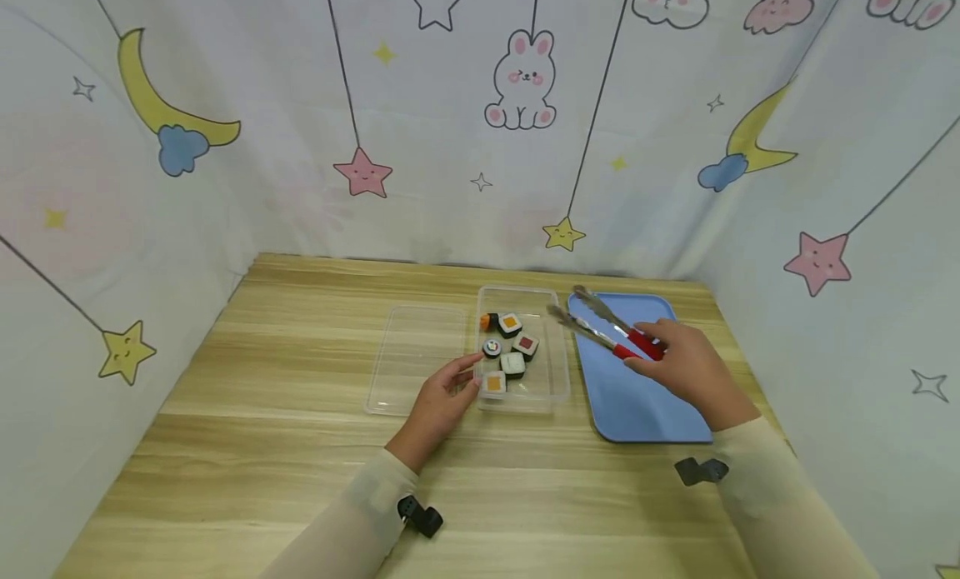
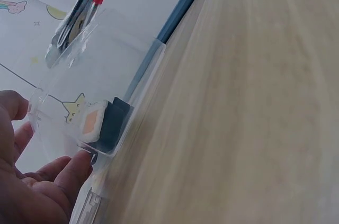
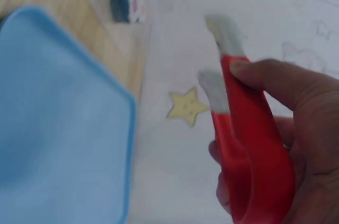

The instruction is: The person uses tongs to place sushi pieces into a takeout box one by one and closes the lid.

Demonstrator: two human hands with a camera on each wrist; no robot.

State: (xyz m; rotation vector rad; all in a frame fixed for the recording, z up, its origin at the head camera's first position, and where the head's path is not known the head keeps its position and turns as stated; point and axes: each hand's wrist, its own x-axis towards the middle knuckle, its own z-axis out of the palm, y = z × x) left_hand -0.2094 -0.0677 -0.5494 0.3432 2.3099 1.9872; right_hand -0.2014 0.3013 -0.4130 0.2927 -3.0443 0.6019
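Observation:
A clear plastic box point(image 1: 542, 394) holds several toy sushi pieces, among them a roll with an orange centre point(image 1: 510, 324), one with a red centre point(image 1: 526, 344) and a white-topped one point(image 1: 513, 363). My left hand point(image 1: 442, 404) touches the box's left side with loosely extended fingers; in the left wrist view they lie at its rim and lower corner. My right hand point(image 1: 690, 366) grips metal tongs point(image 1: 600, 329) by their red handles point(image 3: 254, 150). The tong arms stand apart, with no sushi between the tips, above the gap between box and tray.
A blue tray point(image 1: 641, 408) lies to the right of the box, beneath the right hand. Left of the box is a flat clear lid point(image 1: 416, 358). White printed cloth point(image 1: 450, 212) hangs behind and at both sides of the wooden table point(image 1: 300, 329).

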